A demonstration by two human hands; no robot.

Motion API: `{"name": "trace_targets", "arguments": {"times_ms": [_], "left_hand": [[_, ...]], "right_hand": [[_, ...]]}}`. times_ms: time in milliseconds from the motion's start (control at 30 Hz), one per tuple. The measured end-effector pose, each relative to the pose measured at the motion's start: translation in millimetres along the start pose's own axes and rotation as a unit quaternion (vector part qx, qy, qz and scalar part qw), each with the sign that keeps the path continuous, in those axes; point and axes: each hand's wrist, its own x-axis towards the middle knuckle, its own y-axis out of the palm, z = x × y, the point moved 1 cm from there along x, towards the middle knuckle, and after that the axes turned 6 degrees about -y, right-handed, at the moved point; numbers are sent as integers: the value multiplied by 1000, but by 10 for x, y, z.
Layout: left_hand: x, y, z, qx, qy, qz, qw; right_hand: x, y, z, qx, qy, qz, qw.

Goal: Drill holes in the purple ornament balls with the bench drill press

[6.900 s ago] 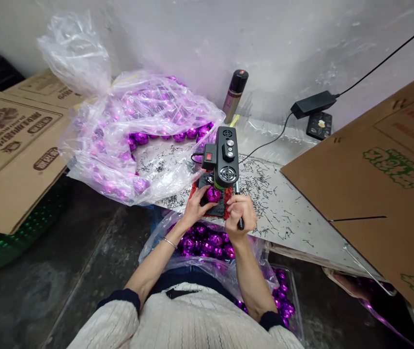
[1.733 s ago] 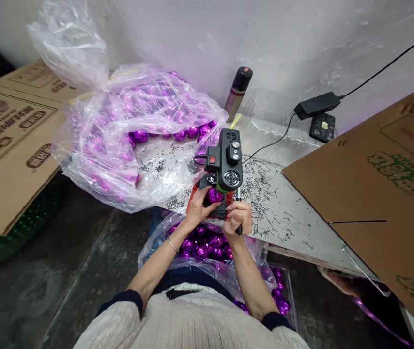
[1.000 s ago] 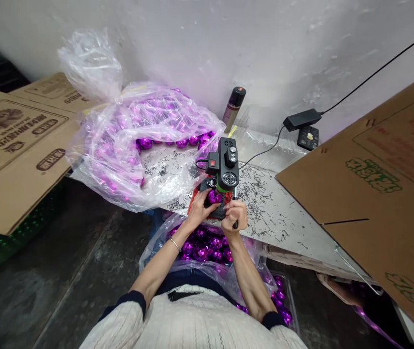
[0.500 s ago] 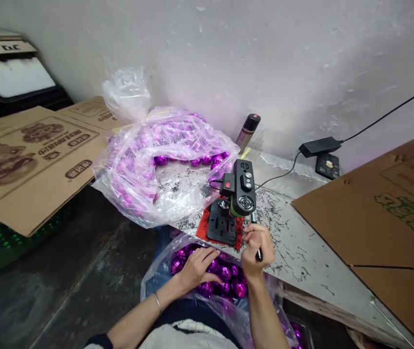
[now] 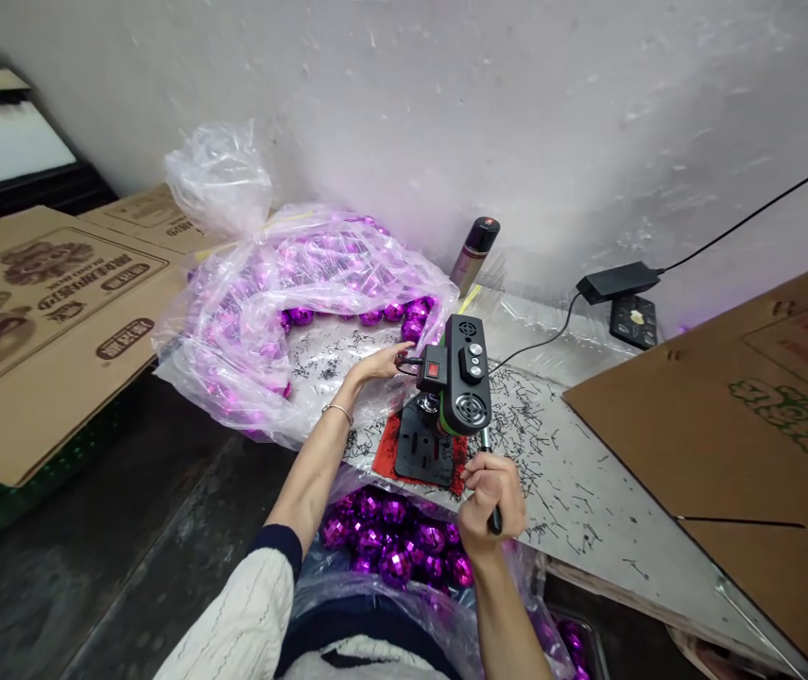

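The black lever [image 5: 486,440] of the small drill press [image 5: 466,385], near the front edge of the table [image 5: 588,491], is enclosed by the right hand [image 5: 492,488], with the grip pressed together around it. The left hand [image 5: 377,363] is stretched out, with the grip spread, to the bag of purple balls [image 5: 268,302] at the left edge.

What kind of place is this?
Probably a small workshop: a little bench drill stands on a metal table strewn with shavings, beside bags of shiny purple balls and flattened cardboard cartons.
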Motion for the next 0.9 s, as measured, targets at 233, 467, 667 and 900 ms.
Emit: {"name": "trace_targets", "arguments": {"times_ms": [233, 467, 667, 900], "left_hand": [[-106, 353, -209, -31, -66, 53, 996], [-462, -107, -222, -194, -204, -179, 943], [-1283, -215, -341, -367, -246, -95, 892], [-1745, 437, -327, -165, -204, -107, 959]], "right_hand": [[13, -1, -3, 4, -4, 8, 1000], [27, 10, -16, 8, -20, 4, 1000], [124, 11, 30, 10, -13, -2, 1000], [199, -21, 57, -2, -17, 15, 1000]]}}
